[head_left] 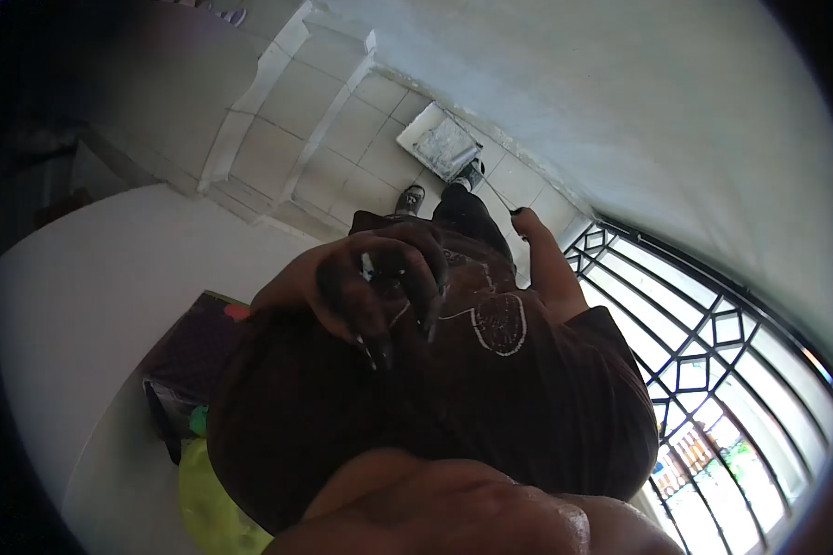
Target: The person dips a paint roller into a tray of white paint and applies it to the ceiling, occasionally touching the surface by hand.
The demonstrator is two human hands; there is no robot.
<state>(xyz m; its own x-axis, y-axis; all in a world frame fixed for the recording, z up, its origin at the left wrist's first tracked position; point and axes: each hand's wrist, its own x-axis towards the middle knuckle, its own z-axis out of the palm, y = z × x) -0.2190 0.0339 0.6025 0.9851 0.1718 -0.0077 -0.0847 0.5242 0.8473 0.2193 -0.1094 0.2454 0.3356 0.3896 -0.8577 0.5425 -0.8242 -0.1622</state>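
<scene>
My right hand [525, 222], arm stretched down on the right, is closed around the handle of a paint roller [498, 192]. Its thin rod runs down to a paint tray [416, 123] on the floor, smeared with white and grey paint; the roller head is hard to make out there. My left hand [379, 282] hangs in front of my dark shirt [416, 398], fingers curled but apart, with nothing visible in it. Pale specks, perhaps paint, show on its fingers. One of my shoes [411, 199] stands on the tiles and the other [469, 174] is beside the tray.
A pale wall [602, 102] rises beyond the tray. Tiled steps [287, 106] lie at upper left. A black metal grille [703, 361] runs along the right. A dark purple box [199, 356] and a yellow-green bag-like thing [208, 499] sit at lower left.
</scene>
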